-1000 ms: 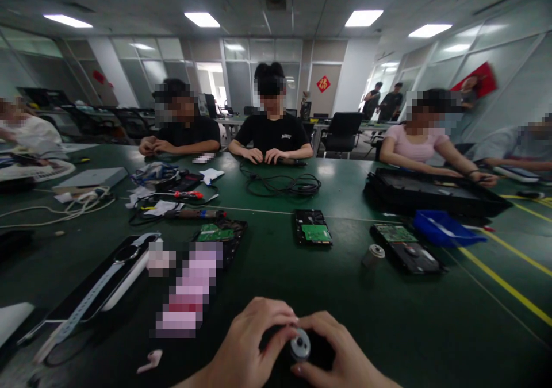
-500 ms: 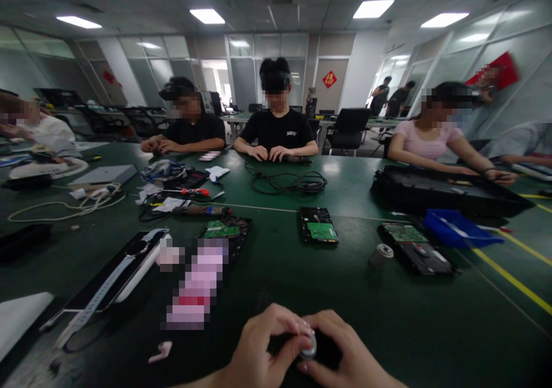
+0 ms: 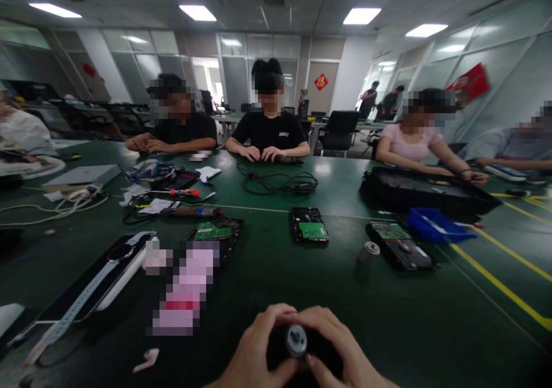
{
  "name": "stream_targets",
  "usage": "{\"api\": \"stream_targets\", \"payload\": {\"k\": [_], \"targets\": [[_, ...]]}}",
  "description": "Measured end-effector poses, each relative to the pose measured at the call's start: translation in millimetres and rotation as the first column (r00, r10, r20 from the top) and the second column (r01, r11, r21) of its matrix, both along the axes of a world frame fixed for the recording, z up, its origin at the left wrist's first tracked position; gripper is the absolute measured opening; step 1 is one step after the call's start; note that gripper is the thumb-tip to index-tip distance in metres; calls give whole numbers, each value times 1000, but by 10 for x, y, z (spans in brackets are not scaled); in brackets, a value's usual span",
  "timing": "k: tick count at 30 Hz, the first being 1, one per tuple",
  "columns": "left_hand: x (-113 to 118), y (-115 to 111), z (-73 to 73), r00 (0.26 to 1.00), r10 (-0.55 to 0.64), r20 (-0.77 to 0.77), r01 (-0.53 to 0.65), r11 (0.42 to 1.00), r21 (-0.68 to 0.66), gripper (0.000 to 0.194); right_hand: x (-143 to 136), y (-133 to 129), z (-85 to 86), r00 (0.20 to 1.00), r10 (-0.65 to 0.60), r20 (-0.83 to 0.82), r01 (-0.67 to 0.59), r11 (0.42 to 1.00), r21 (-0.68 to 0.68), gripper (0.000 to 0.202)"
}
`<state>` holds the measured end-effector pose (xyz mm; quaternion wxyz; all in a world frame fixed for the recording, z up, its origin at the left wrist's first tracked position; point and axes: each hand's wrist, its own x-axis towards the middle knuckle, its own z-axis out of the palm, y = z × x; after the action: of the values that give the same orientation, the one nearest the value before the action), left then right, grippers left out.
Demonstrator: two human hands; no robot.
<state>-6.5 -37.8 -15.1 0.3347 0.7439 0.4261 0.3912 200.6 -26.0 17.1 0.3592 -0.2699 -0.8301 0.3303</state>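
At the bottom centre, a small round metal cylinder [image 3: 296,341] with a dark middle on its end face is held between my two hands. My left hand [image 3: 263,348] curls round its left side, with fingertips at the top and thumb below. On the other side, my right hand [image 3: 338,345] closes round it, its fingers meeting those of my left hand. A similar metal cylinder [image 3: 369,252] stands on the green table [image 3: 276,273], left of a hard drive [image 3: 403,245]. Another hard drive [image 3: 309,225] lies straight ahead.
A blue tray [image 3: 440,225] and a black case [image 3: 426,195] are at the right. On the left lie a watch [image 3: 119,252], a pink earbud [image 3: 146,360], a third drive [image 3: 235,233] and a red screwdriver [image 3: 184,193]. A coiled black cable [image 3: 280,184] lies ahead; people sit opposite.
The cylinder in my hands has turned so its end face shows more fully, and my fingers have spread around it. The view has shifted, moving the table objects slightly left.
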Motion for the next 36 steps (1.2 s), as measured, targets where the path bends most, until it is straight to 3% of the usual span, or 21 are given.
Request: {"api": "stream_targets", "payload": {"k": [8,13,18,23,28,36], "targets": [[5,3,13,999,19,-37,-23,995,-98,61,-113,2,99,976,-183,122,193,979,-71,12],[6,-1,-10,999,38,-39,-42,993,-108,62,-123,13,287,967,-145,211,160,986,-55,11],[7,-4,21,998,37,-44,-41,994,-101,62,183,93,417,953,-176,247,200,977,-76,14],[8,-1,50,998,40,-54,-45,995,-92,58,623,107,168,876,-233,423,288,955,-70,18],[5,-12,54,998,46,-53,-50,996,-76,58,778,49,-111,795,-275,540,326,945,1,22],[6,5,55,998,56,-30,-58,996,-75,61,770,47,-115,807,-290,514,329,944,17,20]]}}
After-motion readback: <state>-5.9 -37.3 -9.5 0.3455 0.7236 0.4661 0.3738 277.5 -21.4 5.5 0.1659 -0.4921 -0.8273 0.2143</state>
